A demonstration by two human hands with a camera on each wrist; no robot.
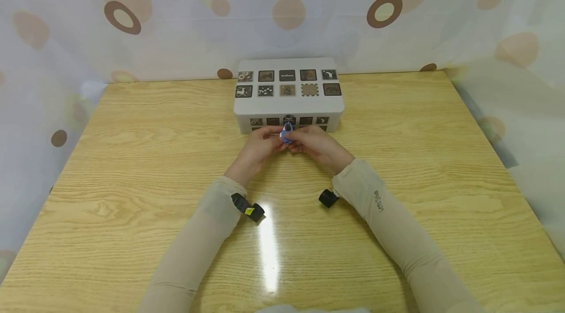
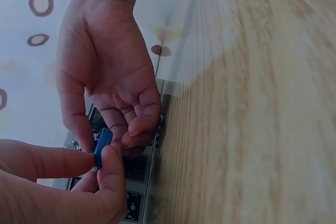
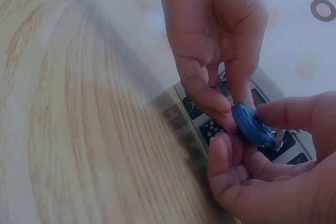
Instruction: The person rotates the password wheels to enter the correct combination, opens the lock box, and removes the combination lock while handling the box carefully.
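Note:
Both hands meet at a small blue padlock [image 1: 286, 134] in front of the clasp of a white box [image 1: 287, 103]. My left hand [image 1: 260, 147] pinches its side with thumb and fingertips; in the left wrist view that hand [image 2: 68, 182] shows at the lower left. From the other side my right hand [image 1: 320, 145] grips it, the thumb lying across the front. The right wrist view shows this thumb on the face of the blue padlock [image 3: 254, 125]. Fingers cover part of the padlock, and I cannot tell whether its shackle is through the clasp.
The box bears rows of small dark picture tiles and stands at the back of a wood-grain table [image 1: 145, 166], near a patterned curtain [image 1: 176, 23]. Black wrist cameras hang below both sleeves, such as the right one [image 1: 328, 198].

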